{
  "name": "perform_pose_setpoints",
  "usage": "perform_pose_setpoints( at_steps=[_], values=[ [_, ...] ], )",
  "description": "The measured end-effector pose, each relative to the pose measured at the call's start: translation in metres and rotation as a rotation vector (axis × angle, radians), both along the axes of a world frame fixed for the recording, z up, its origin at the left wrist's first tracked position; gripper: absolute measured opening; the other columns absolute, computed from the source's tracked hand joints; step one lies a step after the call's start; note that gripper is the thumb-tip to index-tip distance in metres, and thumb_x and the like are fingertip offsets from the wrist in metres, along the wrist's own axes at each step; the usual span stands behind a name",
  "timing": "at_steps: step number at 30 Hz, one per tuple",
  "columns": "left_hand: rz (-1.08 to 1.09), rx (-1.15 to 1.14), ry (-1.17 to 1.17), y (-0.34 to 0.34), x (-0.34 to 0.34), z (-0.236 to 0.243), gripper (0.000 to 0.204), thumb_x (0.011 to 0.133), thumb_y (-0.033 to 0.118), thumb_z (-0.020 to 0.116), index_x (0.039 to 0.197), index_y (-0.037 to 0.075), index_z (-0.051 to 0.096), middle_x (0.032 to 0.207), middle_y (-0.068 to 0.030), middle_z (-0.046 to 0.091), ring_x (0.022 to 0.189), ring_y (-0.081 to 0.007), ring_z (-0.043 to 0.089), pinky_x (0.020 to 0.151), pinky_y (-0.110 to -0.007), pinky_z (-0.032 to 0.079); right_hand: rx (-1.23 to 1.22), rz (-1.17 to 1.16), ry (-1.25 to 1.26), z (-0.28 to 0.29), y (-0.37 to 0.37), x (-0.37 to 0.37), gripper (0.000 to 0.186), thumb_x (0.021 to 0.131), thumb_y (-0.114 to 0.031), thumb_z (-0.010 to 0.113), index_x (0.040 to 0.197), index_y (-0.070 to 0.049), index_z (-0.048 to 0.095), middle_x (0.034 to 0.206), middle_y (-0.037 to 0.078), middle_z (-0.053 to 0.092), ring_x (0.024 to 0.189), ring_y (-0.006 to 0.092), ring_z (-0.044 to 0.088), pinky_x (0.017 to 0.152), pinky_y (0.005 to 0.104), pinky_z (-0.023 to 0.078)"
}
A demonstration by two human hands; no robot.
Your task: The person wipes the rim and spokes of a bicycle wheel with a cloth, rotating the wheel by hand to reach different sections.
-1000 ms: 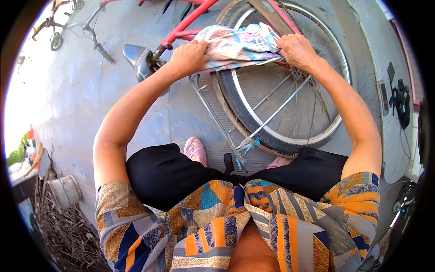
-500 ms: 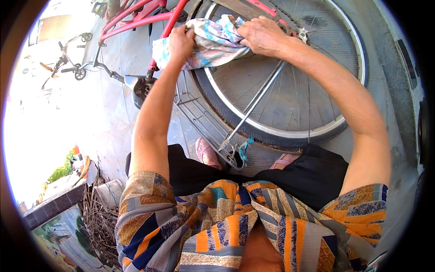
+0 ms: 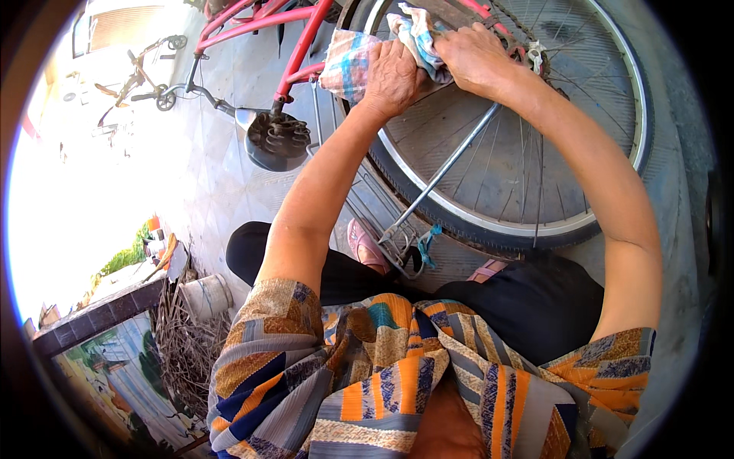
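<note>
A thin checked cloth [image 3: 348,65] in white, pink and blue is bunched between my two hands over a bicycle. My left hand [image 3: 394,80] presses on it, fingers bent into the fabric, near the red frame [image 3: 307,40]. To its right, my right hand [image 3: 478,61] clutches the other end, close to the hub of the spoked wheel [image 3: 505,227]. Both hands are closed on the cloth. It covers part of the bicycle, so the surface under it is hidden.
A black saddle with springs [image 3: 275,141] and a metal rack [image 3: 371,199] lie left of the wheel. Blue ties [image 3: 428,246] hang on the rack's end near my feet. At left stand a small scooter-like vehicle [image 3: 138,80], a white bucket [image 3: 206,297] and dry twigs [image 3: 187,340].
My left hand has slid right, closer to my right hand, and the cloth is more bunched. My view has shifted, so the bicycle appears further right.
</note>
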State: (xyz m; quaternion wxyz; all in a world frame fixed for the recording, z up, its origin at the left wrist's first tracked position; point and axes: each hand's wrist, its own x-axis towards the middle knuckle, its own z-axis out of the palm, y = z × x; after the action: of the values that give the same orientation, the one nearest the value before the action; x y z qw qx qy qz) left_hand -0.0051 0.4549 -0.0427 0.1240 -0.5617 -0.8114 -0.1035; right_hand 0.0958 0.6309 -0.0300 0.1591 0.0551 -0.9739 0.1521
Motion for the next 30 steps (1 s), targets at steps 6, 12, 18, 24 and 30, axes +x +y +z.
perform_pose_setpoints(
  at_steps=[6,12,18,24,30],
  values=[
    [-0.068,-0.124,0.17,-0.046,-0.045,0.018,0.041,0.075,0.007,0.067,0.114,0.006,0.056,0.106,-0.0115,0.065,0.1,-0.0332,0.064,0.086,-0.043,0.05,0.081,-0.011,-0.021,-0.001,-0.007,0.003,0.022,0.081,0.0,0.057,0.101,-0.003,0.066,0.094,0.016,0.07,0.092,0.0343,0.066,0.083,0.0455,0.045],
    [-0.118,-0.152,-0.075,-0.054,-0.051,0.035,0.044,0.073,0.005,0.071,0.116,0.006,0.06,0.121,-0.0153,0.066,0.111,-0.0361,0.063,0.092,-0.043,0.051,-0.126,0.044,-0.085,0.021,-0.018,-0.026,0.012,0.08,-0.004,0.058,0.083,-0.005,0.069,0.083,0.018,0.07,0.085,0.0357,0.068,0.08,0.0485,0.046],
    [0.436,-0.069,-0.077,-0.105,-0.087,0.045,0.023,0.085,0.009,0.06,0.106,0.015,0.064,0.093,-0.0121,0.072,0.088,-0.0349,0.07,0.073,-0.047,0.055,-0.246,0.078,-0.125,0.027,-0.031,-0.04,0.019,0.087,-0.021,0.066,0.09,-0.003,0.068,0.085,0.02,0.07,0.085,0.0382,0.069,0.08,0.05,0.052],
    [0.523,-0.695,0.173,-0.154,-0.128,0.075,0.021,0.085,0.013,0.064,0.105,0.005,0.065,0.09,-0.0168,0.072,0.088,-0.0364,0.069,0.078,-0.047,0.054,-0.176,0.091,-0.2,0.022,-0.03,-0.041,0.022,0.088,-0.026,0.067,0.095,-0.005,0.068,0.089,0.016,0.071,0.092,0.0341,0.068,0.083,0.0496,0.048],
    [0.545,-0.791,0.157,-0.137,-0.116,0.049,0.04,0.09,0.013,0.057,0.125,-0.004,0.052,0.1,-0.0201,0.071,0.097,-0.0403,0.067,0.083,-0.05,0.053,-0.075,0.092,-0.23,0.018,-0.032,-0.035,0.012,0.084,-0.016,0.066,0.091,-0.008,0.069,0.091,0.011,0.071,0.098,0.0302,0.066,0.085,0.0469,0.044]
  ],
)
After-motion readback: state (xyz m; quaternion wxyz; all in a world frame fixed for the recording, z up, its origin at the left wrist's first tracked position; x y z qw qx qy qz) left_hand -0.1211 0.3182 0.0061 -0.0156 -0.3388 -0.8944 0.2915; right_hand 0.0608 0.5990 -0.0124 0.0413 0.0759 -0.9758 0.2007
